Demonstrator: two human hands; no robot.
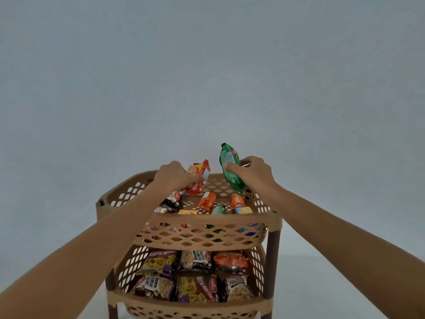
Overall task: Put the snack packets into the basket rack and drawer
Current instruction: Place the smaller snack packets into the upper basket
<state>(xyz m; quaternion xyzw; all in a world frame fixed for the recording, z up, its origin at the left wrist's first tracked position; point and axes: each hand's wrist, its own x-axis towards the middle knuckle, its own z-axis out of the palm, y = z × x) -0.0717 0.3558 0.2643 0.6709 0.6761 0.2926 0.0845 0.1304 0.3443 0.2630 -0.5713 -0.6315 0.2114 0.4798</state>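
left hand fingers clamped the red packet, right hand fingers clamped the green packet, both over the basket rack's far edge.

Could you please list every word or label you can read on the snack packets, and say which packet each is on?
"KHATTA MEETHA": yellow-snack packet, lower basket, back left.
"SALTED PEANUTS": middle packet, back row.
"SALTED PEANUTS": front-right packet.
Green packet in right hand, red packet in left hand: print too blurred.

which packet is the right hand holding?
The tall green foil packet, gripped upright by the right hand above the top basket's far right corner. The left hand holds a red-orange one.
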